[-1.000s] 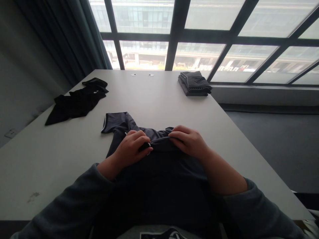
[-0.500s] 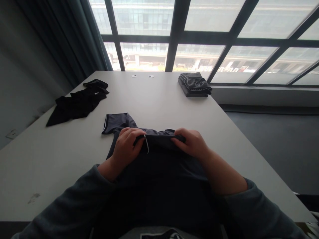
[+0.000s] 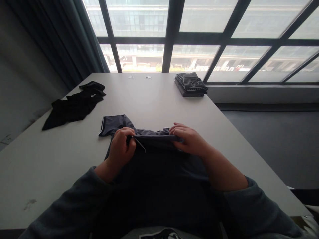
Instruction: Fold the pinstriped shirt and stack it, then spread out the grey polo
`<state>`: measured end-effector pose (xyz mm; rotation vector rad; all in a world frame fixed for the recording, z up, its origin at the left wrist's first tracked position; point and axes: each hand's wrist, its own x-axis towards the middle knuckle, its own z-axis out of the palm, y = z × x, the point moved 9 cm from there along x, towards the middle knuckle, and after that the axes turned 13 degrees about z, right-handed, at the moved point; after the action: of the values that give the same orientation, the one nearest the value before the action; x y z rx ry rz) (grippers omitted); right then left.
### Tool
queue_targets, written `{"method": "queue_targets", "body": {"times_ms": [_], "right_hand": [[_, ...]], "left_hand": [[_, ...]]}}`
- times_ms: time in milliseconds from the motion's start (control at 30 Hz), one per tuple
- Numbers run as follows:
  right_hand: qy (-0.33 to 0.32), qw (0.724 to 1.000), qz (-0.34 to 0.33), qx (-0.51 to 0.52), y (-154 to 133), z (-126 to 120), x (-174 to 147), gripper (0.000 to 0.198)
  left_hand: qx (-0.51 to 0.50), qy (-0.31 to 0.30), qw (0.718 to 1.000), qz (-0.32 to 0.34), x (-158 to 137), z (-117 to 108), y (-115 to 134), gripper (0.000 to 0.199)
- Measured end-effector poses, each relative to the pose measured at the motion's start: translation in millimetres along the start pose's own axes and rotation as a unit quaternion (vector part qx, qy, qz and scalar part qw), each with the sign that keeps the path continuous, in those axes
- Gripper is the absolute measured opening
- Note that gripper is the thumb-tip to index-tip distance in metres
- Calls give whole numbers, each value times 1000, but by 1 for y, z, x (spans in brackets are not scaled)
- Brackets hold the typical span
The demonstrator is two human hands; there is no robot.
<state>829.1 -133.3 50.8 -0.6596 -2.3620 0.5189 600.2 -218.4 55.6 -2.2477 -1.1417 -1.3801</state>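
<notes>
A dark grey-blue short-sleeved shirt (image 3: 154, 162) lies spread on the table in front of me, its upper edge lifted between my hands. My left hand (image 3: 122, 146) pinches that edge at the left, where a thin white cord or strip hangs down over the cloth. Along the right part of the same edge, my right hand (image 3: 188, 139) grips the fabric between thumb and fingers. One sleeve (image 3: 113, 124) with a white-and-black trimmed cuff lies flat beyond my left hand. The far part of the shirt is bunched behind the raised edge.
On the white table (image 3: 139, 99), a crumpled black garment (image 3: 74, 106) lies at the left. A stack of folded clothes (image 3: 191, 84), striped on top, sits at the far right edge. Two round white fittings are at the back, before a large window (image 3: 139, 20). A curtain (image 3: 54, 36) hangs at left.
My left hand has shifted slightly left along the shirt's edge, and the white strip now slants more. The right hand's fingers have lifted and spread a little. The view has turned slightly right.
</notes>
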Motion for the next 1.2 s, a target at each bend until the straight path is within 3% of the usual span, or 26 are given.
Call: {"method": "queue_targets", "body": {"times_ms": [200,300,600,800,1033,1200], "right_hand": [[73,997,17,-16,7,-8,-8,17],[68,995,46,-57,11,-9,-10,8],[59,989,89,-99,21,-7,-7,19],[92,978,137,-131,34,-12,-8,23],[69,993,87,-45,25,-8,-3,26],[103,990,97,-1,32,-12,-8,21]], "left_hand": [[10,6,1000,-2,-2,-2,-3,23],[13,5,1000,0,-2,-3,-5,22],[24,1,1000,6,0,-2,-6,22],[-1,4,1000,8,4,-1,-5,17],[-21,1,1000,-18,3,1,-8,13],[16,-31,999,-34,4,6,-12,2]]}}
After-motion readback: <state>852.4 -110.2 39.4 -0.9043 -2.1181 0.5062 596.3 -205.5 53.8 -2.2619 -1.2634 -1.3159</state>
